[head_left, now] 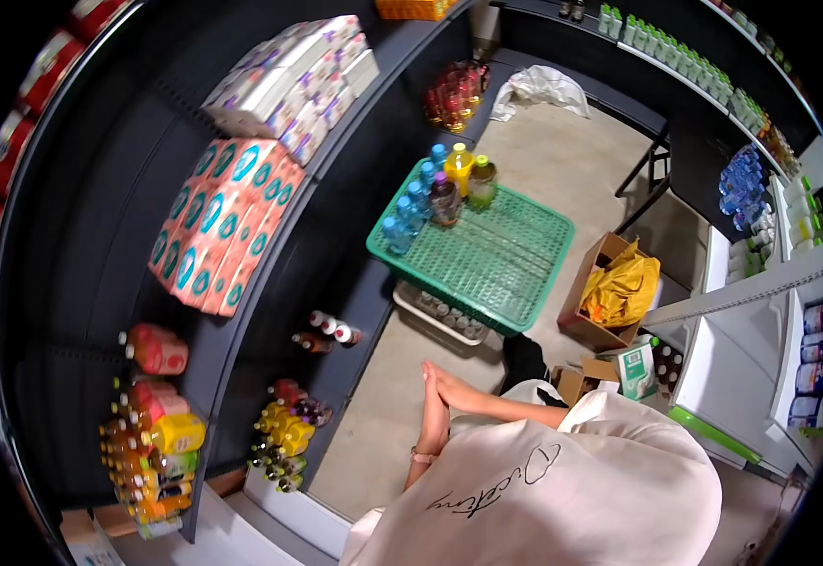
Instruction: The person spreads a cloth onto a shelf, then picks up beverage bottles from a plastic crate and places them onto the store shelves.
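My left hand [434,415], with a band on its wrist, and my right hand [459,393] meet palm to palm in front of my white shirt. Their fingers look stretched out, and I see nothing held. Ahead of them is a green plastic crate [525,247]. Grouped at its far left side are several blue bottles [415,202], a yellow bottle [459,170], a dark bottle with a purple cap [445,200] and a green-capped bottle [481,183]. Under the crate's near edge, a white basket [440,326] holds several cans or bottles.
Dark shelves on the left carry pink tissue packs [227,222], white tissue packs [293,85] and bottled drinks [152,453]. Right of the crate stands a cardboard box [593,321] with a yellow bag [624,288]. A white sheet [541,90] lies at the back.
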